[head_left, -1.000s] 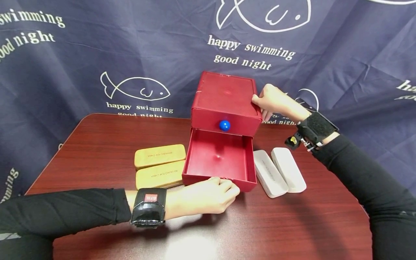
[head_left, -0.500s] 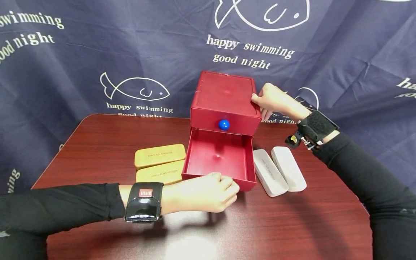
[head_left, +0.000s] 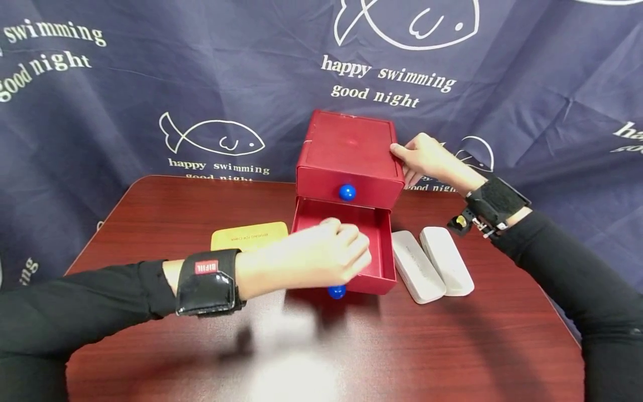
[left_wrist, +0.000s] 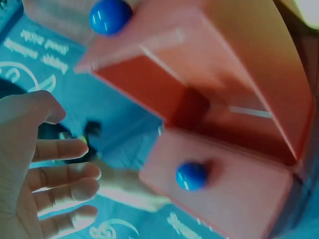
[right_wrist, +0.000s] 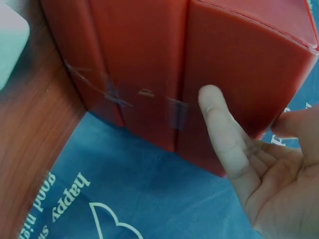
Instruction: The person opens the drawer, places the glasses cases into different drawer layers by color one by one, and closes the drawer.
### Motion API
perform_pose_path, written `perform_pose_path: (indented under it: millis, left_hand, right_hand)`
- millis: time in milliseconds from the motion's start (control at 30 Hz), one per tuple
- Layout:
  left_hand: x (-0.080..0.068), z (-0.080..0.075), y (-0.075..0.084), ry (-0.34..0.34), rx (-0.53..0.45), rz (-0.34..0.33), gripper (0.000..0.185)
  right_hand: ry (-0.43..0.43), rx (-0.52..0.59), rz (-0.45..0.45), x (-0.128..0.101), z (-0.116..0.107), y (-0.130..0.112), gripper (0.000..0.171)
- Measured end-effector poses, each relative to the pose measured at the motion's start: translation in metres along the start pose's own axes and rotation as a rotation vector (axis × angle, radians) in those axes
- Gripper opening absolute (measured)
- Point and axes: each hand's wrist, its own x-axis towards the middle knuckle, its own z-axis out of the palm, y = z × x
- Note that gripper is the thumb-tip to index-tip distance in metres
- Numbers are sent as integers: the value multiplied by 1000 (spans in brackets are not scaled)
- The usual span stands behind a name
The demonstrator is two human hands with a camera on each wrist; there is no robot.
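A red drawer box point(head_left: 351, 139) stands at the back of the table, with its lower drawer point(head_left: 385, 254) pulled out and bare inside where it shows. My left hand point(head_left: 326, 254) is over that drawer, fingers relaxed and holding nothing in the left wrist view. Below the hand shows the drawer's blue knob point(head_left: 337, 291); another blue knob point(head_left: 347, 192) is on the closed upper drawer. My right hand point(head_left: 424, 159) rests on the box's top right edge, thumb on top. In the right wrist view, its straight index finger point(right_wrist: 222, 129) lies against the red side.
Left of the drawer lies a long yellow case point(head_left: 248, 234); my left arm hides what lies in front of it. Two long white cases point(head_left: 418, 268) point(head_left: 447, 262) lie to the right. A blue printed cloth point(head_left: 241, 67) hangs behind the wooden table point(head_left: 427, 352).
My left hand has let go of the drawer front and risen over the drawer, baring its knob and covering the nearer yellow case. The drawer and my right hand stay about where they were.
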Motion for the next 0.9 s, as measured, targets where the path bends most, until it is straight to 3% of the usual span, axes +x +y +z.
perform_pose_path:
  millis: [167, 333, 467, 633, 767, 900]
  left_hand:
    - [1, 5, -33, 5, -16, -86, 20]
    - [1, 13, -66, -2, -92, -245, 13]
    - [0, 18, -91, -128, -177, -384, 20]
    - [-3, 29, -116, -311, -281, -508, 24]
    - [-9, 43, -129, -369, -339, -588, 22]
    - [-14, 56, -138, -390, -380, -641, 20]
  right_hand:
    - [41, 102, -22, -12, 2, 6, 56]
    - [127, 65, -56, -29, 0, 13, 57]
    - [226, 8, -111, -43, -2, 21, 53]
    - [338, -109, -149, -59, 2, 34, 42]
    - [358, -222, -100, -68, 11, 48, 42]
    - [317, -240, -55, -76, 21, 63, 49]
